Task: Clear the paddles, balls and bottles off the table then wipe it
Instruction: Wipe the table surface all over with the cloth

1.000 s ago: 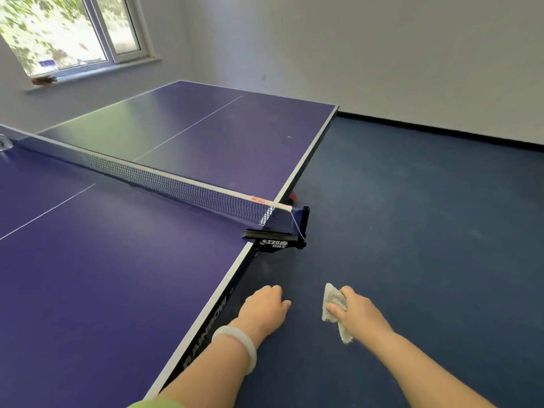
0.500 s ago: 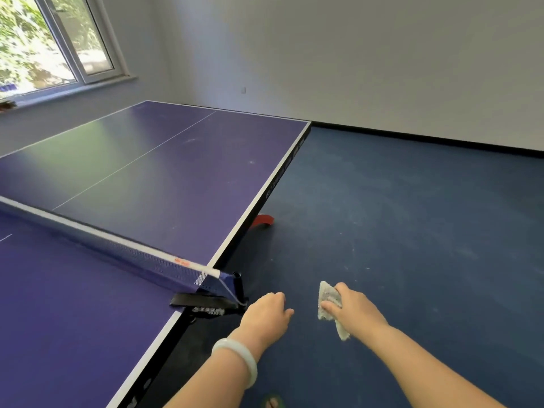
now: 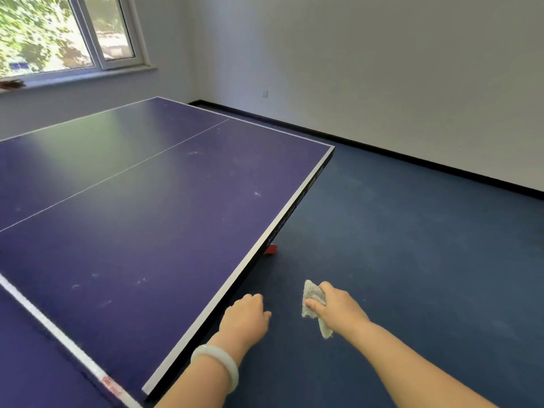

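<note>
The blue table-tennis table (image 3: 153, 219) fills the left of the head view, its top bare apart from dusty smudges. My right hand (image 3: 338, 309) holds a crumpled grey-white cloth (image 3: 312, 298) over the floor, to the right of the table's side edge. Beside that edge hangs my left hand (image 3: 247, 318), a pale bangle on its wrist, fingers curled and holding nothing. The net's white top band (image 3: 59, 338) crosses the lower left corner.
Dark blue floor (image 3: 412, 260) stretches to the right as far as a white wall. A red table foot (image 3: 272, 249) shows under the side edge. A window (image 3: 59, 33) sits behind the table's far end.
The view has moved forward along the table's side past the net, which has slid to the lower left. Both hands keep their pose, the cloth still in my right.
</note>
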Available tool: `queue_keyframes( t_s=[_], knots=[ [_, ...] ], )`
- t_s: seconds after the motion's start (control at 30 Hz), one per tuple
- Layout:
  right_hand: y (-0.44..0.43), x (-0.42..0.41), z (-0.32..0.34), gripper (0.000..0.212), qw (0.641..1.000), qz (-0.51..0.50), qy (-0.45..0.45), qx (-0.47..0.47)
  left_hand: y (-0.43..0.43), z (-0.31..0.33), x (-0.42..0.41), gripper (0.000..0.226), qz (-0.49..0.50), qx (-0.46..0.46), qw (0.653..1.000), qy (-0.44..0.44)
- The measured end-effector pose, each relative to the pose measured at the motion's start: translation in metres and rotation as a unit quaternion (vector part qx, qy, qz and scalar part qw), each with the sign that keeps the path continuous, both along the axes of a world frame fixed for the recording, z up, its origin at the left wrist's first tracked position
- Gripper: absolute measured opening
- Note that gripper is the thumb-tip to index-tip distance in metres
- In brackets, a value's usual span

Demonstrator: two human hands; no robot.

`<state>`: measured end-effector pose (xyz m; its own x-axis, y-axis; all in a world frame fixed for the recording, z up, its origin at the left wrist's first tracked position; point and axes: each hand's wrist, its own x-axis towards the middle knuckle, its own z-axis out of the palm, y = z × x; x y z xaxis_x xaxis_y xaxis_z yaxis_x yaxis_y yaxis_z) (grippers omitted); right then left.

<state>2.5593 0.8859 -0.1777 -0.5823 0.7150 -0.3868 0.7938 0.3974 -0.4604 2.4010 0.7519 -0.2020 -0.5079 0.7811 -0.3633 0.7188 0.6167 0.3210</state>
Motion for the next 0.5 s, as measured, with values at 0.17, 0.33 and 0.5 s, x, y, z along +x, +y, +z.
queue_keyframes(
  t_s=[0.17,0.33,0.5],
  knots=[
    [0.067,-0.073,-0.017,0.027,0.995,0.096,-0.002,-0.012,0.025,-0.018,-0.048,0.038,0.111,-0.026,0.993,-0.004],
    [0.128,-0.145,-0.029,0.029,0.978,0.208,0.001,-0.02,0.049,-0.026,-0.078,0.035,0.239,-0.041,0.97,-0.006],
    [0.16,-0.211,-0.038,0.03,0.94,0.338,-0.007,-0.029,0.056,-0.03,-0.081,0.034,0.374,-0.051,0.926,-0.001]
  ],
)
